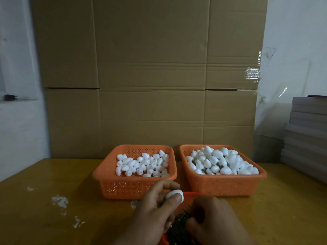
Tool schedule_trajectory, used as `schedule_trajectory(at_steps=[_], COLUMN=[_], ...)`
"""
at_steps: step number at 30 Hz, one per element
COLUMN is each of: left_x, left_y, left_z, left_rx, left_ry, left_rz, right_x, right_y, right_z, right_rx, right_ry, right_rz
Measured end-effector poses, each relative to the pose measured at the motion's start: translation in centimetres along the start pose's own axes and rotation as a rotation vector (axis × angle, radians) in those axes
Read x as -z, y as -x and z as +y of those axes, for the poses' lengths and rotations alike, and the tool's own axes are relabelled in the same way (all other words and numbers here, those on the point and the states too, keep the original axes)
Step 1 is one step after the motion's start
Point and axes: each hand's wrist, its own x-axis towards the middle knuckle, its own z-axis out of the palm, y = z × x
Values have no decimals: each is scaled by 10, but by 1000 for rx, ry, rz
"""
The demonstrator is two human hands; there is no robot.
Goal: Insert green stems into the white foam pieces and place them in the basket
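1. Left hand point(155, 207): low centre of view, back of hand towards the camera, wrist entering from the bottom edge. Thumb and forefinger curl round one white foam piece point(175, 195) and pinch it; the piece sits at the fingertips, above the near container.
2. Right hand point(212, 221): just right of the left hand, knuckles up, fingers curled down into the green stems point(178, 225). Fingertips are hidden behind the hand; cannot tell whether a stem is actually gripped.
3. Green stems: dark, needle-like bunch lying in a small orange container point(190, 194) at the bottom edge, between the two hands. Only part of its rim shows.
4. Left basket point(123, 188): orange, perforated, on the table beyond the hands. Holds a loose single layer of white foam pieces.
5. Right basket point(230, 186): same type, just beside the left one, not touching. Heaped with white foam pieces above rim level; some dark green shows between them.
6. Table point(53, 174): yellow-brown top, white scuff marks left of the hands.
7. Background: cardboard sheet point(150, 76) standing upright behind the baskets; stack of grey boards point(307, 135) at far right.
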Motion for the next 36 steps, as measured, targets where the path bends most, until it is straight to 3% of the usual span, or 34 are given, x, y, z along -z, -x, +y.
schedule_trajectory(at_steps=[8, 16, 24, 36], left_x=[1, 4, 2, 3], left_y=[-4, -6, -4, -5], left_z=[-4, -7, -2, -2], left_rx=[13, 49, 86, 93], left_ry=[81, 176, 204, 219], left_rz=[57, 38, 13, -10], right_x=[1, 8, 10, 9], right_y=[1, 9, 9, 6], right_z=[1, -10, -10, -6], right_rx=[56, 243, 356, 370], right_ry=[-126, -277, -211, -197], right_rz=[73, 129, 59, 16])
